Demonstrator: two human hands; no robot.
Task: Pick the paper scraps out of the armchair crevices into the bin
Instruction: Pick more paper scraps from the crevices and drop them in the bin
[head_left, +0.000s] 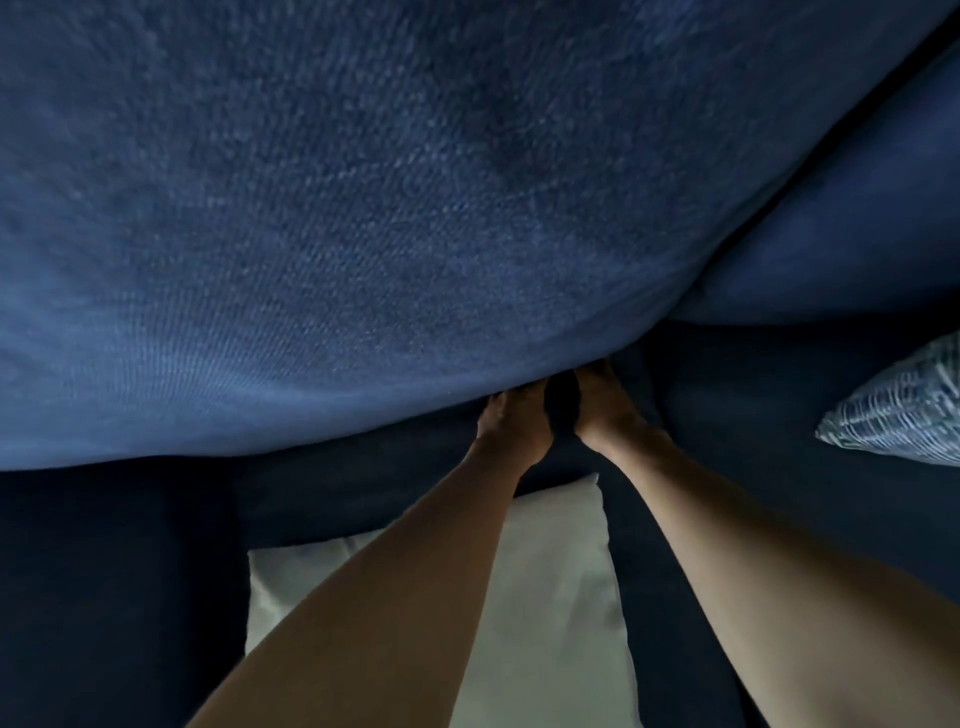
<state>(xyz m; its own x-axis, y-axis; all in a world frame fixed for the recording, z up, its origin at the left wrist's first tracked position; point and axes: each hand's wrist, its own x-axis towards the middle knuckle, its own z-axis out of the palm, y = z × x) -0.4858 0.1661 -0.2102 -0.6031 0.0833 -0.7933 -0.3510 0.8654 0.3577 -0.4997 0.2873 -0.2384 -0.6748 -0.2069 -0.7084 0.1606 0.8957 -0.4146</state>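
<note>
Both the left hand (511, 423) and the right hand (605, 405) reach under the big blue woven back cushion (363, 208), fingers hidden, so their grip cannot be told. No paper scraps or bin are visible; the picking looks unfinished.

Dim light, w/ dark blue upholstery filling nearly the whole view. A plain white pillow (545, 587) lies on the seat at bottom centre. A blue-and-white patterned cushion (904, 410) sits at the right edge, well apart from it.
</note>
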